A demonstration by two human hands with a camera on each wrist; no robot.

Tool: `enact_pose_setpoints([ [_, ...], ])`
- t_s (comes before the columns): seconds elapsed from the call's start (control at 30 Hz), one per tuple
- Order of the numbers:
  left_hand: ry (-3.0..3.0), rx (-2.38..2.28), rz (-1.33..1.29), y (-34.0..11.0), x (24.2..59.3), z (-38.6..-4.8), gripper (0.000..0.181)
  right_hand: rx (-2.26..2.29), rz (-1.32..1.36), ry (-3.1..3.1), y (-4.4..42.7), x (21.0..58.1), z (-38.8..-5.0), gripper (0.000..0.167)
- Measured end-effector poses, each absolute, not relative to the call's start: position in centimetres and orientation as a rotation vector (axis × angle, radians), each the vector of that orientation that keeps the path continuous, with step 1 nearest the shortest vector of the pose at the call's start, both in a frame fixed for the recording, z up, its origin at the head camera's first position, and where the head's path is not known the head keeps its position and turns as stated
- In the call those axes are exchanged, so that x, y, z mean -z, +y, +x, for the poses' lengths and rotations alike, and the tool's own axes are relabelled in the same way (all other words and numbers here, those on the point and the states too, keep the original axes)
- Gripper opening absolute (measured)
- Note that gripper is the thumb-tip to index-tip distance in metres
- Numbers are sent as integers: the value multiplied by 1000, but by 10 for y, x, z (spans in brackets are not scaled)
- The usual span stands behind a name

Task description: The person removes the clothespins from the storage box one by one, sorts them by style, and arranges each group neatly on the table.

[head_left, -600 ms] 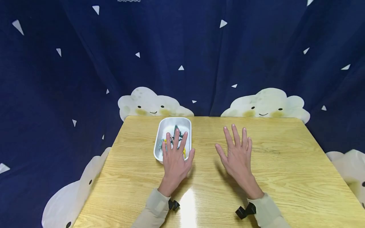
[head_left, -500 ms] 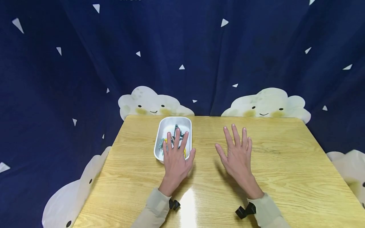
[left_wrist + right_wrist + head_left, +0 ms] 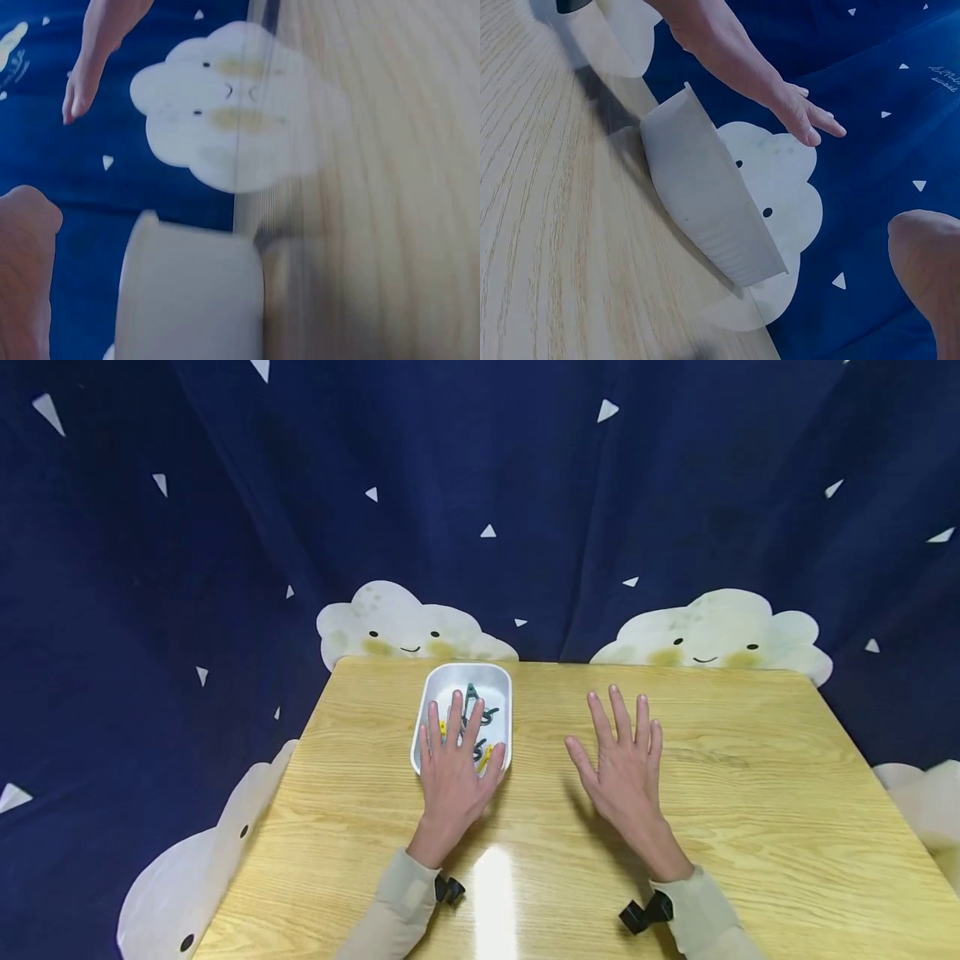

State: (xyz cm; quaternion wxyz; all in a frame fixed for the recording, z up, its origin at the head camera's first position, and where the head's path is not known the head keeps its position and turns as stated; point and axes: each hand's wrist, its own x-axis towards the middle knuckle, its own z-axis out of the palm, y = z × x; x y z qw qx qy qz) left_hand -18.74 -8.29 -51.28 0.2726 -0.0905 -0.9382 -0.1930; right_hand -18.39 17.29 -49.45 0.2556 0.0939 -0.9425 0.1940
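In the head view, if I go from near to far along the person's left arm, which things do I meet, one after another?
Sleeve → left hand → tray → smiling cloud.

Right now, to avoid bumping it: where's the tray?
In the head view, the tray is on the left half of the table, near its far edge, partly hidden by the left hand.

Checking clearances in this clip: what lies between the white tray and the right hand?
In the head view, only bare wooden tabletop shows between the white tray and the right hand.
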Motion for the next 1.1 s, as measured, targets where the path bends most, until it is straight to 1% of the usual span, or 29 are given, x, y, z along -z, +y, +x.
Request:
enact_pose_setpoints([
  [0.17, -2587, 608, -307, -109, 513, -202, 82, -532, 284, -2587, 166, 501, -191, 75],
  [0.4, -2701, 634, -486, -149, 521, -222, 98, -542, 369, -2631, 148, 512, -203, 78],
  [0.67, -2824, 700, -461, -174, 530, -229, 125, -531, 577, -2676, 110, 516, -226, 76],
  [0.93, -2923, 660, -486, -177, 529, -230, 136, -396, 802, -2736, 76, 509, -263, 73],
  [1.03, -2942, 612, -501, -177, 528, -230, 137, -314, 899, -2806, 66, 507, -274, 73],
  [1.1, -2946, 579, -510, -177, 527, -230, 136, -261, 974, -2847, 61, 505, -279, 68],
])
